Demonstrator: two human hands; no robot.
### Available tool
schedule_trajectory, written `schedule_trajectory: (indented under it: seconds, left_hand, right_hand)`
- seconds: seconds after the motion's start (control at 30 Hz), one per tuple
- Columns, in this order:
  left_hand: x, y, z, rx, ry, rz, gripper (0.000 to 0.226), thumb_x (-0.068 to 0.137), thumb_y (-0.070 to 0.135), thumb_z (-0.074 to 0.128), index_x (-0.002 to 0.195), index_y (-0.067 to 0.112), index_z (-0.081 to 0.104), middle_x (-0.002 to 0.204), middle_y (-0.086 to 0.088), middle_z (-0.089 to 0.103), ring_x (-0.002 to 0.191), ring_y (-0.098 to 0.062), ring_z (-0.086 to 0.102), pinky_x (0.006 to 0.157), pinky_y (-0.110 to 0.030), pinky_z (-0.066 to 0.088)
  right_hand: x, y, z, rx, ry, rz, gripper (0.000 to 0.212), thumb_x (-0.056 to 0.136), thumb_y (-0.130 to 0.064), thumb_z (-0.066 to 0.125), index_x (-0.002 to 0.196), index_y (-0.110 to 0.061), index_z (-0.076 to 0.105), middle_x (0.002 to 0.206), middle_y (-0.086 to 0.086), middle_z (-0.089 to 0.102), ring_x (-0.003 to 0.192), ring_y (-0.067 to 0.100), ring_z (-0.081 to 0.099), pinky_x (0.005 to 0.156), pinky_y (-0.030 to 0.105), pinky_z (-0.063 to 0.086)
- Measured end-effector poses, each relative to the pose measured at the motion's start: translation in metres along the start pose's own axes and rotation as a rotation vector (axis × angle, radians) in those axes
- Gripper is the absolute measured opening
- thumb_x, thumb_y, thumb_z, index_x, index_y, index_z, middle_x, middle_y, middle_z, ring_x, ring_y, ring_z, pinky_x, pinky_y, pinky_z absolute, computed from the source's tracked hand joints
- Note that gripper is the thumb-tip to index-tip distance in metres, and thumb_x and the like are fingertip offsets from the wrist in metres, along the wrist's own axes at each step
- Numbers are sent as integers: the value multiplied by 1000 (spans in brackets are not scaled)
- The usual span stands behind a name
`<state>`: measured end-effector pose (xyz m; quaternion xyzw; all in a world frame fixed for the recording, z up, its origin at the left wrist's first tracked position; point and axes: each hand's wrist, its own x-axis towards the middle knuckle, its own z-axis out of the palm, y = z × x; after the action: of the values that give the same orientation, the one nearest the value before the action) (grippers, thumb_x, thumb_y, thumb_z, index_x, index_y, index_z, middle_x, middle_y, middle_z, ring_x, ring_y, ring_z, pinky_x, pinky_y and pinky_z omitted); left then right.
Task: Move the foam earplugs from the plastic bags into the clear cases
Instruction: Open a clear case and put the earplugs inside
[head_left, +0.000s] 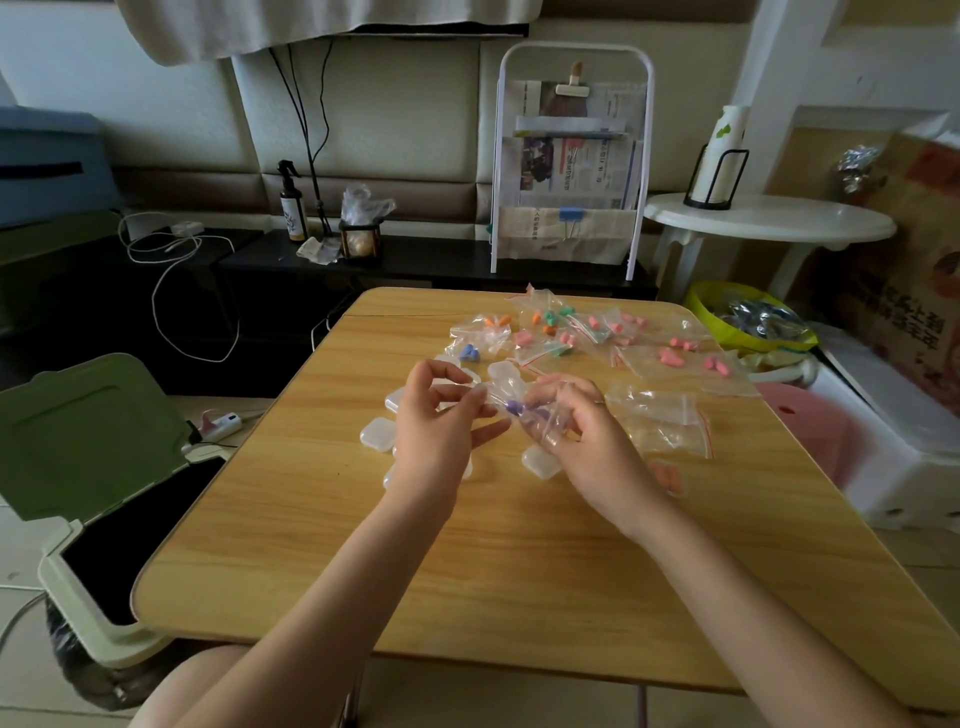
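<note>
Purple foam earplugs (514, 406) inside small clear plastic bag (524, 402), held above wooden surface (519, 561), mid-table. Right hand (582, 441) grips bag body; left hand (441, 415) pinches bag mouth, other fingers spread. Clear cases (378, 434) lie shut beneath hands; filled bags (561, 332) at far edge. Earplugs likely light, squashy, springy: pinch mid-body. Bag film thin, slippery: hold by zip strip.

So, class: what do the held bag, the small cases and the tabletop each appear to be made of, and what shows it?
Held bag: thin clear plastic film, glossy; it crinkles, and purple earplugs show through.
Small cases: clear to milky plastic that looks hard, with rounded corners and smooth faces.
Tabletop: light wood grain with a soft sheen; whether solid wood or laminate cannot be told.
</note>
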<state>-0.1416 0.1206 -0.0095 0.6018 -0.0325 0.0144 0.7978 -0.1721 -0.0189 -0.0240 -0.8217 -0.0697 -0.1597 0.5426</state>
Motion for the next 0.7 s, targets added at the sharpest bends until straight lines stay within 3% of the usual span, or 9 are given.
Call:
schedule_trajectory:
  seconds: [0.07, 0.17, 0.3, 0.4, 0.47, 0.53, 0.7]
  left_hand:
    - [1, -1, 1, 17, 25, 21, 13, 91, -3, 56, 89, 7, 49, 83, -13, 52, 67, -15, 63, 62, -30, 57]
    - [6, -1, 2, 86, 82, 73, 16, 92, -4, 53, 82, 9, 51, 88, -13, 54, 73, -18, 65, 62, -29, 57]
    - [11, -2, 2, 124, 109, 70, 22, 93, -5, 50, 79, 8, 59, 89, -12, 55, 74, -19, 65, 59, -24, 56]
    - [20, -1, -7, 112, 203, 33, 28, 96, -5, 44, 79, 6, 63, 101, -19, 58, 80, -20, 65, 62, -22, 56]
    - [26, 0, -14, 100, 235, 9, 27, 96, -4, 44, 83, 7, 66, 107, -22, 60, 84, -19, 67, 66, -20, 56]
    - [26, -1, -15, 93, 197, -5, 22, 94, -3, 50, 86, 8, 67, 105, -20, 63, 80, -15, 70, 69, -20, 56]
    - [12, -6, -2, 33, 23, -50, 11, 86, -6, 62, 92, 1, 65, 89, -9, 66, 80, -15, 70, 72, -18, 56]
  right_hand:
    - [1, -1, -1, 67, -25, 52, 25, 90, -26, 62, 74, -45, 60, 125, -4, 49, 114, 10, 54, 98, 28, 46]
    - [3, -1, -2, 103, -22, 129, 16, 93, -25, 60, 83, -38, 59, 122, 1, 52, 104, 24, 62, 93, 37, 52]
    - [2, 0, -8, 109, -55, 140, 14, 92, -21, 61, 85, -33, 59, 123, -1, 54, 100, 25, 61, 87, 34, 54]
    - [0, -3, -17, 223, -86, 176, 6, 90, -18, 62, 95, -22, 62, 104, -10, 69, 93, 14, 64, 76, 30, 58]
    - [1, -2, -24, 233, -37, 158, 7, 90, -18, 62, 97, -18, 64, 102, -9, 71, 96, 15, 66, 75, 29, 58]
    - [3, -2, -26, 154, 2, 74, 7, 91, -18, 62, 97, -16, 65, 114, -4, 65, 99, 19, 64, 74, 28, 57]
    - [4, -2, -19, 86, -50, 18, 7, 91, -17, 62, 90, -24, 61, 129, -14, 52, 98, 12, 64, 77, 29, 57]
